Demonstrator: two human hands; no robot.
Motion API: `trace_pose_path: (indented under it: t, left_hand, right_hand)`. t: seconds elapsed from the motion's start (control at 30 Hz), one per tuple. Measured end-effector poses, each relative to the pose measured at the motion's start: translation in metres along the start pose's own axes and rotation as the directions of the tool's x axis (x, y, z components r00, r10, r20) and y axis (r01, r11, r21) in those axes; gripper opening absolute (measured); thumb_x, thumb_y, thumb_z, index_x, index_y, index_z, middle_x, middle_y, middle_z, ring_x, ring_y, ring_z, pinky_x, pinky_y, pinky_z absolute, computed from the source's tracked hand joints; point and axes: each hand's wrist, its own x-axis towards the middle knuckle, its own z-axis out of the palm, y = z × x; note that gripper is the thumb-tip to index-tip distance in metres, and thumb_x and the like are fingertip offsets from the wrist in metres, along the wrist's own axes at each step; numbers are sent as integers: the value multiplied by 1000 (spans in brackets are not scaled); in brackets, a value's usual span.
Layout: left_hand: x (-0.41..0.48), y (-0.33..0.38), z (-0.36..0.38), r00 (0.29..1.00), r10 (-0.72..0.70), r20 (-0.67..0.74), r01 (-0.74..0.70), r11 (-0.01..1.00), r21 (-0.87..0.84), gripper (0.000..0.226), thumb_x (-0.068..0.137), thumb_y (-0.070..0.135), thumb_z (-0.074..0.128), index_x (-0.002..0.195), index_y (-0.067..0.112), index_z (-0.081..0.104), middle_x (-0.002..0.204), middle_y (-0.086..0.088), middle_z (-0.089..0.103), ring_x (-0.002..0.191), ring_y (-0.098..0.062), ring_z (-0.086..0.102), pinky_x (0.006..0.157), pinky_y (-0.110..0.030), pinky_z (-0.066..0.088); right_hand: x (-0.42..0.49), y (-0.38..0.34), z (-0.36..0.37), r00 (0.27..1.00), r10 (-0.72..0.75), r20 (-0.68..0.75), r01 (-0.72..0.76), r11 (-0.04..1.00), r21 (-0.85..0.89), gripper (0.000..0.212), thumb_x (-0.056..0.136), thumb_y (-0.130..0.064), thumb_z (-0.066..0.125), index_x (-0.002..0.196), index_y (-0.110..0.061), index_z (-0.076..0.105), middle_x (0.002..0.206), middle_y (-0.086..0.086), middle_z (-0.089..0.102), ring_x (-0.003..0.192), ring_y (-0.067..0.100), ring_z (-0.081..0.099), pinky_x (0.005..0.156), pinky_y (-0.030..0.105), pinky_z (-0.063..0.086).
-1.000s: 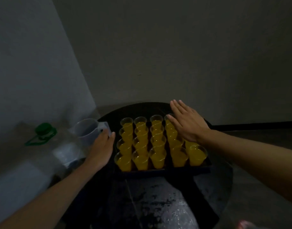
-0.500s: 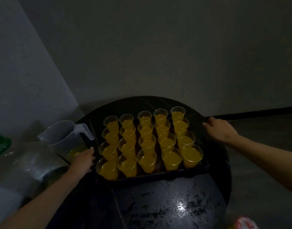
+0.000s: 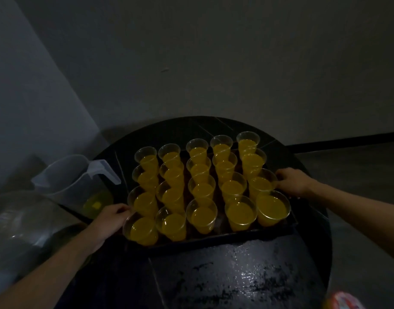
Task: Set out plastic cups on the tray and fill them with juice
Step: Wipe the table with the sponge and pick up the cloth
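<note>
A dark rectangular tray (image 3: 225, 238) sits on a round black table (image 3: 236, 279). It carries several clear plastic cups (image 3: 201, 216) in rows, all filled with orange juice. My left hand (image 3: 111, 218) grips the tray's left edge beside the front-left cups, fingers curled. On the opposite side my right hand (image 3: 291, 181) curls round the tray's right edge, next to the right-hand column of cups. A clear plastic jug (image 3: 73, 181) with a little yellow juice at the bottom stands left of the tray.
The table stands in a corner, with walls close behind and to the left. A clear plastic bag or container (image 3: 19, 228) lies at the far left. A small red and white object (image 3: 345, 301) shows at the bottom right edge. A dark baseboard (image 3: 347, 139) runs along the right.
My left hand left the jug and took the tray's left edge. My right hand came off the cup tops and moved onto the tray's right edge. The view shifted closer.
</note>
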Motion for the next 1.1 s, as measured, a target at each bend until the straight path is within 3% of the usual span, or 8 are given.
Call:
trace_pose_path:
  t: [0.23,0.4,0.53,0.73,0.83,0.97,1.1]
  left_hand:
    - [14,-1,0,1000,24,10,-24,998,52,16,90,27,74,99,13,72,90,-8,77,93,-29,72,91,-47,56]
    - [19,4,9,994,111,10,-111,980,164,15,97,34,64,107,23,64,99,2,70,91,-12,66,70,-24,48]
    - [19,0,12,982,185,43,-190,965,181,11,99,29,61,109,34,58,102,7,66,93,-9,63,78,-26,49]
    - [30,-6,13,986,163,21,-164,960,229,9,98,23,64,105,18,68,95,0,71,86,-12,67,68,-20,47]
    - [39,-10,13,990,144,3,-137,933,334,16,99,18,62,94,7,72,86,-4,71,78,-15,67,65,-23,48]
    - [52,-21,10,988,155,14,-145,883,446,24,98,13,60,81,2,73,81,-13,73,80,-28,70,76,-43,57]
    - [74,-41,3,973,233,4,-188,775,603,22,95,23,61,78,12,70,78,-8,72,78,-29,70,75,-47,57]
  right_hand:
    - [10,0,0,1000,-1,7,1,999,-35,28,95,-40,62,94,-11,61,83,10,69,66,16,65,58,25,50]
    - [16,6,2,999,-34,-8,34,998,-48,35,93,-46,62,87,-11,64,85,10,70,76,21,67,68,31,53]
    - [19,10,1,1000,0,13,0,1000,0,37,89,-47,66,84,-10,62,85,11,68,73,20,64,67,31,51]
    - [22,8,5,999,10,-35,-13,996,-90,40,88,-52,65,79,-13,59,84,11,67,72,22,63,72,37,55]
    - [22,5,7,998,0,-68,-8,994,-111,38,91,-48,61,74,-15,57,76,7,65,66,18,61,64,32,51]
    - [17,0,11,991,-2,-131,-27,976,-217,35,95,-37,56,70,-13,58,75,5,63,65,16,60,56,26,44]
    - [19,0,12,990,-22,-141,-6,981,-196,34,96,-33,56,69,-13,56,72,6,62,62,15,59,57,26,45]
